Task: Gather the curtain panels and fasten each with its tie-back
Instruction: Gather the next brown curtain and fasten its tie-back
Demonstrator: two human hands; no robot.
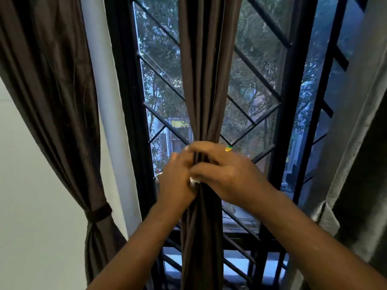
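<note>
A dark brown curtain panel hangs gathered into a narrow bunch in front of the window. My left hand and my right hand both clasp it at mid height, fingers wrapped around the folds. A small white bit shows between my hands; I cannot tell what it is. At the left, another brown panel hangs gathered, cinched by a dark tie-back. At the right edge hangs a grey, shiny panel, loose.
Behind the curtains stands a black window frame with a diagonal metal grille and mesh. A white pipe runs down beside the frame. A small yellow-green clip sits on the grille near my right hand. White wall at left.
</note>
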